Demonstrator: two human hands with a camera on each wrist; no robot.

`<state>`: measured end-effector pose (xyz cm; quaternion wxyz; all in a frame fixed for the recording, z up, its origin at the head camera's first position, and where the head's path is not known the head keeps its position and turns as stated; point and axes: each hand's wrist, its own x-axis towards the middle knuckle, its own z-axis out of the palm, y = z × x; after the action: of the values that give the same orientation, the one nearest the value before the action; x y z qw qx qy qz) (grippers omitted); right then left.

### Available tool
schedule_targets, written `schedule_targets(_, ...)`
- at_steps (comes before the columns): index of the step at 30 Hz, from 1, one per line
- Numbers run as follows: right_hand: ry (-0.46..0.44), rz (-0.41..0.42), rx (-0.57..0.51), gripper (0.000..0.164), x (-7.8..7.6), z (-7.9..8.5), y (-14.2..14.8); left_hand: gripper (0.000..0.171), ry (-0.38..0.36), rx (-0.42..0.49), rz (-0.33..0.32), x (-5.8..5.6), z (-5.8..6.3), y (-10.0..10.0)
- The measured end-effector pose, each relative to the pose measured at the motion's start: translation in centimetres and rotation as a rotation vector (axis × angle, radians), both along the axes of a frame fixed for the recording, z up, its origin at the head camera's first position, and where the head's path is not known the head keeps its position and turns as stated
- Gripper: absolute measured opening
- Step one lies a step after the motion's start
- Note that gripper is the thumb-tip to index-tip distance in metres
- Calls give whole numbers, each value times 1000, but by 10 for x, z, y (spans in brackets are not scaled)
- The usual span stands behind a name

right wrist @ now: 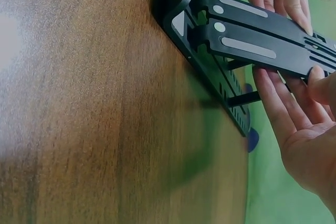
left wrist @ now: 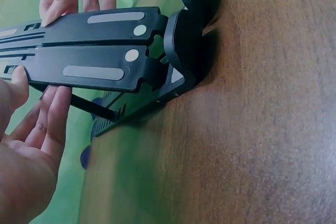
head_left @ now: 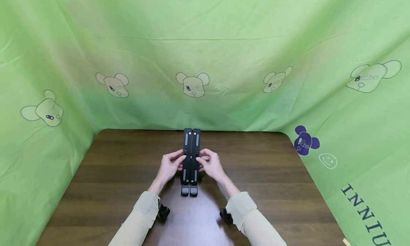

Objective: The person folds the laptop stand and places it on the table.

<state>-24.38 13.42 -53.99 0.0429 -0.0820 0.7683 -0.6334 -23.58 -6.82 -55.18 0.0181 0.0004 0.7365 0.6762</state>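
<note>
A black folding laptop stand [head_left: 194, 164] with long grey pads and round white dots stands near the far edge of the table, its two long bars side by side. My left hand [head_left: 169, 166] pinches the left bar, thumb on top and fingers underneath. On the opposite side, my right hand [head_left: 211, 165] grips the right bar in the same way. In the left wrist view the upper bars are raised at an angle over slotted lower arms, with a thin strut [left wrist: 94, 106] between them. Curved front hooks [left wrist: 181, 45] stick up at the near end, close over the tabletop.
The brown wooden table [head_left: 128, 189] has rounded far corners. Behind it and along both sides hangs a green curtain [head_left: 237, 107] with printed bear heads. Dark wrist-worn devices [head_left: 164, 212] sit below both sleeve cuffs.
</note>
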Motion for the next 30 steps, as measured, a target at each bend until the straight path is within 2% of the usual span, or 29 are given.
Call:
schedule_targets(10,-4,1,-4,15,1,2,-5,41,-2,-4,-8,1,3,-1)
schedule_targets(16,-6,-6,-2,15,0,3,-8,40,-4,-8,15,3,3,-2)
schedule_targets(21,-11,28,1,22,-2,4,-4,38,35,-16,32,3,6,-2)
schedule_targets(24,-22,63,31,33,-4,7,2,40,66,-21,2,3,8,-5)
schedule_targets(27,-6,111,98,45,-7,10,13,44,81,-40,-55,5,8,-11)
schedule_targets(30,24,144,147,50,-12,16,26,42,72,-82,-126,6,6,-22)
